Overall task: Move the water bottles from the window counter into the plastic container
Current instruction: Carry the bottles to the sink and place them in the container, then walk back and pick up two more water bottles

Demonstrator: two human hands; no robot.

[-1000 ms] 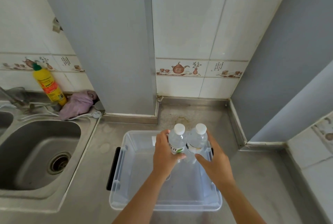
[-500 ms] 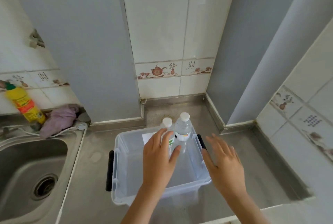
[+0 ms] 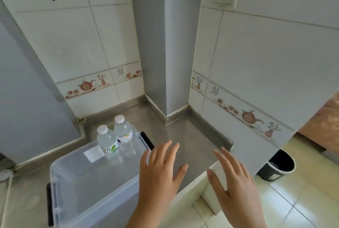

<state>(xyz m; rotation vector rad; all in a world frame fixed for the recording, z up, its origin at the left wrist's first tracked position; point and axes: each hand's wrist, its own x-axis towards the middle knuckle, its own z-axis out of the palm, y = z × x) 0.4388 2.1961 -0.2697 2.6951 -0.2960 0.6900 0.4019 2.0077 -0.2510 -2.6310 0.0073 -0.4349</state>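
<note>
Two clear water bottles with white caps stand upright, side by side, in the far right corner of the clear plastic container (image 3: 60, 176). The left bottle (image 3: 108, 145) carries a green-leaf label; the right bottle (image 3: 123, 135) stands just behind it. The container has black handles and sits on the steel counter. My left hand (image 3: 161, 174) hovers over the container's right rim, fingers spread, holding nothing. My right hand (image 3: 233, 185) is open too, out past the counter's front edge, to the right of the container.
The steel counter (image 3: 179, 136) ends at tiled walls and a grey pillar (image 3: 165, 62). A black waste bin (image 3: 278, 165) stands on the tiled floor at the right. A brown wooden surface (image 3: 328, 123) shows at the far right edge.
Both hands have let go of the two bottles, which now stand in the container, and drawn back to the right. The view has swung right, so the sink has left the frame.
</note>
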